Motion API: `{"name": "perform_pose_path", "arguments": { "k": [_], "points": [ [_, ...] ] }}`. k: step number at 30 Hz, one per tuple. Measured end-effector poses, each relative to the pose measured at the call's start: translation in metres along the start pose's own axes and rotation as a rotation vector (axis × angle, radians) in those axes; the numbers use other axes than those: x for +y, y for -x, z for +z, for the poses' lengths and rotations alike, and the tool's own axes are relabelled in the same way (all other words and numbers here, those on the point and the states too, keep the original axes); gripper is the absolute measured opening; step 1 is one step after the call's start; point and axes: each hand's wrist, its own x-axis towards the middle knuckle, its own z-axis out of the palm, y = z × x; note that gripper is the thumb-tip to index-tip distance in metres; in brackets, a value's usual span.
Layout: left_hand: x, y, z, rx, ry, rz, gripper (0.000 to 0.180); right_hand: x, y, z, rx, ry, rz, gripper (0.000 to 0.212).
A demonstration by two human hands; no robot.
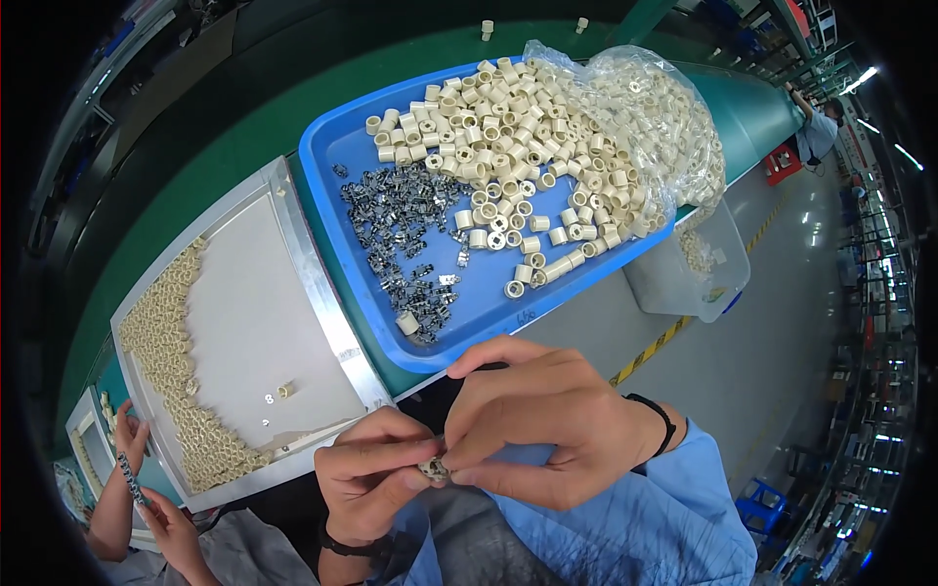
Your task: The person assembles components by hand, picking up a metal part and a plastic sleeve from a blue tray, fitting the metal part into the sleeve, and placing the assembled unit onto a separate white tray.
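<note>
your left hand (376,474) and right hand (552,415) pinch a small cream-and-grey part (433,470) between them; a loose or off-centre pinch could drop it short of the blue rectangular plastic tray (479,305) beyond.

On the bench (757,109), a framed board (259,322) is set left of a tray (493,288). In the tray, metal clips (399,220) are heaped left of plastic sleeves (508,117); rightmost, a plastic bag (664,127) is laid.
</note>
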Motion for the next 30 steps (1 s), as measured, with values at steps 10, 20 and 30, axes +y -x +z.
{"name": "perform_pose_path", "arguments": {
  "k": [10,20,30],
  "points": [
    [0.0004,-0.0004,-0.0016,0.032,-0.049,-0.039,0.025,-0.0071,0.0000,-0.0016,0.007,0.065,-0.025,0.013],
    [-0.0039,0.0000,-0.0044,0.012,-0.005,-0.010,0.027,-0.0014,-0.0005,-0.0008,0.000,0.091,-0.052,0.011],
    [-0.0031,-0.0008,-0.0054,-0.005,-0.018,-0.033,0.026,-0.0010,-0.0004,-0.0012,-0.007,0.095,-0.060,0.011]
  ]
}}
